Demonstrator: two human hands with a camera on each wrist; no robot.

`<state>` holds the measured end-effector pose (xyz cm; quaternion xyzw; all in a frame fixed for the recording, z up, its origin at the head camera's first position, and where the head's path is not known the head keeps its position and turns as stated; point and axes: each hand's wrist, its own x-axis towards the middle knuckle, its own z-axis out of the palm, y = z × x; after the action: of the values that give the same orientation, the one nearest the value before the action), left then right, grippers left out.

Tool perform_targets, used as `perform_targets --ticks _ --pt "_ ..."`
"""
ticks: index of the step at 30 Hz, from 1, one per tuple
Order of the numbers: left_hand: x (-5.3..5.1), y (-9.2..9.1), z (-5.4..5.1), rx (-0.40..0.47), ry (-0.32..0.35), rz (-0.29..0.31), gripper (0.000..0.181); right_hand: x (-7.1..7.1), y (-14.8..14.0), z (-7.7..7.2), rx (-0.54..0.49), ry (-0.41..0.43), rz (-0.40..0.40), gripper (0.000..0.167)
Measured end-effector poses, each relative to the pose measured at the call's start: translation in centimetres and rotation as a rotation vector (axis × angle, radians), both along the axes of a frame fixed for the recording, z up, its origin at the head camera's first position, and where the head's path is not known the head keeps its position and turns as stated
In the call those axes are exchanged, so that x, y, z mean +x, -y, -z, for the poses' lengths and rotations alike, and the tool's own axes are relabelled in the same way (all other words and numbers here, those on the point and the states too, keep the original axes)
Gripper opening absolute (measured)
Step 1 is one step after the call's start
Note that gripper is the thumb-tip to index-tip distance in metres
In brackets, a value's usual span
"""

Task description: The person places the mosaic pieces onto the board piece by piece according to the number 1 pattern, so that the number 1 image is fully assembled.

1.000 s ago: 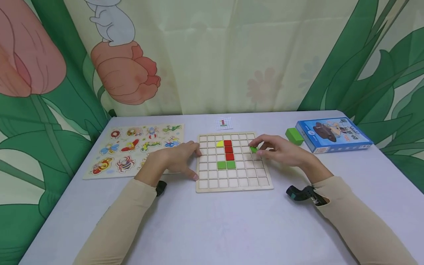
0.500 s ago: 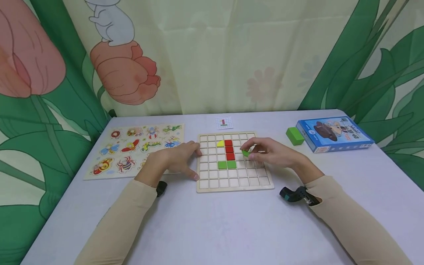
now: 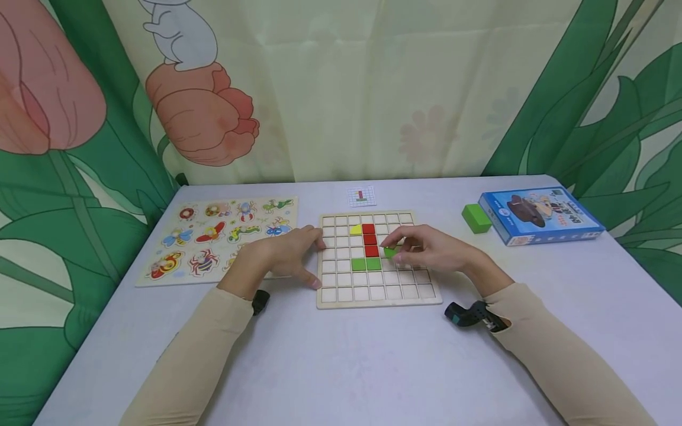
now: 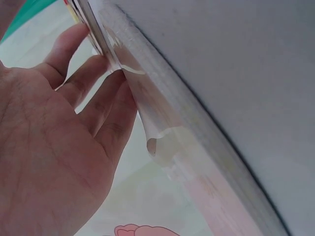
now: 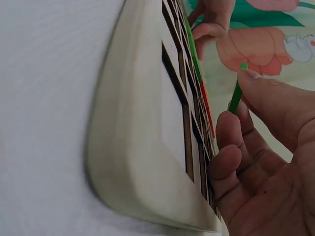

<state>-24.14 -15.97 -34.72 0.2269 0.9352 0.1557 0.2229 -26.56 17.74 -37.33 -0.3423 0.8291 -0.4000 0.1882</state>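
Observation:
A square wooden grid board (image 3: 379, 305) lies flat on the table. My left hand (image 3: 285, 254) rests against its left edge, thumb and fingers spread; in the left wrist view its fingertips touch the rim. Between thumb and fingers, my right hand (image 3: 439, 251) pinches a small green tile (image 5: 236, 96) above the board's right half. Set in the grid are a column of red tiles (image 3: 370, 239), a yellow tile (image 3: 355, 230) left of the top red one, and two green tiles (image 3: 366, 264) at the column's foot.
Behind the board lies a small pattern card (image 3: 362, 196). An insect picture board (image 3: 176, 272) sits on the left, partly behind my left arm. A green block (image 3: 476, 219) and a blue box (image 3: 540, 216) stand at the back right.
My right hand has moved left across the board with the green tile, from its right edge to near the red column. My left hand has stayed at the board's edge.

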Motion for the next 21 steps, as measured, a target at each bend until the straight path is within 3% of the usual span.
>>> perform_targets --ticks 6,15,21 --pt "0.01 0.15 -0.06 0.005 -0.001 -0.017 0.073 0.17 0.46 -0.29 0.032 -0.014 -0.002 0.032" --pt "-0.24 -0.17 0.20 0.000 -0.003 0.022 0.071 0.26 0.44 0.00 0.088 -0.027 0.016 0.029" --pt "-0.15 -0.02 0.14 -0.015 -0.006 0.011 0.072 0.22 0.62 0.01 0.089 -0.035 -0.001 0.027"
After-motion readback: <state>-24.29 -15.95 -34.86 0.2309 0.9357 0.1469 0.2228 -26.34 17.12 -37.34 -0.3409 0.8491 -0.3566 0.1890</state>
